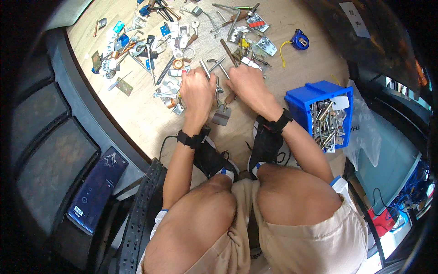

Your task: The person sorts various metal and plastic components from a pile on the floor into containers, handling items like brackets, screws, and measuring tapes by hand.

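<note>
My left hand (197,89), back upward, has a silver metal rod (204,68) between its thumb and fingers. Close by on its right, my right hand (248,84) reaches down into the hardware with its fingertips hidden. A brown metal rod (228,52) and the shaft of a bent metal rod (223,69) run up to the right hand; whether it grips either cannot be seen. Around the left hand lie a copper-coloured ring (178,63), a black slotted strip (165,71) and a silver bolt (165,95). A dark hinge-like plate (221,117) rests below and between the hands.
Mixed metal hardware is spread over the wood-grain floor (137,113). A blue plastic bin (297,102) full of metal parts stands at right, with a blue tape measure (300,40) beyond it. My black shoes (208,154) are close below. A phone (97,190) lies on the left.
</note>
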Tool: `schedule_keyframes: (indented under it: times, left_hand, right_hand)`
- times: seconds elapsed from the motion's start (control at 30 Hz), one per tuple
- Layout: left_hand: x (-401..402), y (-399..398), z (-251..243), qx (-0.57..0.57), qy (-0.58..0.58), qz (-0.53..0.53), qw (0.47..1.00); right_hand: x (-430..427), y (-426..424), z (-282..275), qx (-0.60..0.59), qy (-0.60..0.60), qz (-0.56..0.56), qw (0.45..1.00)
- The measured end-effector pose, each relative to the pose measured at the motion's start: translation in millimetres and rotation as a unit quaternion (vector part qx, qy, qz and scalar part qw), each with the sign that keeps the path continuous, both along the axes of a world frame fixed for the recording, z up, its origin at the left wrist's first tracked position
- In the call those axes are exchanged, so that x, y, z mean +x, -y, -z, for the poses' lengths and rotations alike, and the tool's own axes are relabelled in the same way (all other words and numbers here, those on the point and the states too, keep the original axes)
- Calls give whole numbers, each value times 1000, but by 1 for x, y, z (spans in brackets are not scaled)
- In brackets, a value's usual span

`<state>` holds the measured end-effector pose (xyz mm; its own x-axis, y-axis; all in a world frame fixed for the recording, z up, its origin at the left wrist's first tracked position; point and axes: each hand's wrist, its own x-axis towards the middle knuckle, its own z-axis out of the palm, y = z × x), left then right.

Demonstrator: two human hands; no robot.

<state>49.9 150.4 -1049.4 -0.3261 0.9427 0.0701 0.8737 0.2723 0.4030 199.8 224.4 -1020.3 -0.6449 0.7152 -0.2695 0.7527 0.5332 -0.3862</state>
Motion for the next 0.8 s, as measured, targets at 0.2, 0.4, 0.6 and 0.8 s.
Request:
schedule_keyframes:
  times: [0.2,0.4,0.6,0.8]
  left_hand:
    - [-12,3,-12,25,101,-51,993]
    - [-22,16,-54,-50,617,-192,762]
    - [-6,22,-57,-22,797,-217,563]
    - [-3,31,-60,-43,767,-239,594]
  right_hand:
    - [6,-6,3,-31,-3,18,999]
    - [8,-9,-28,-136,-80,74,985]
    - [-13,7,-53,-239,-181,27,954]
    - [-15,13,-45,-214,-138,-28,967]
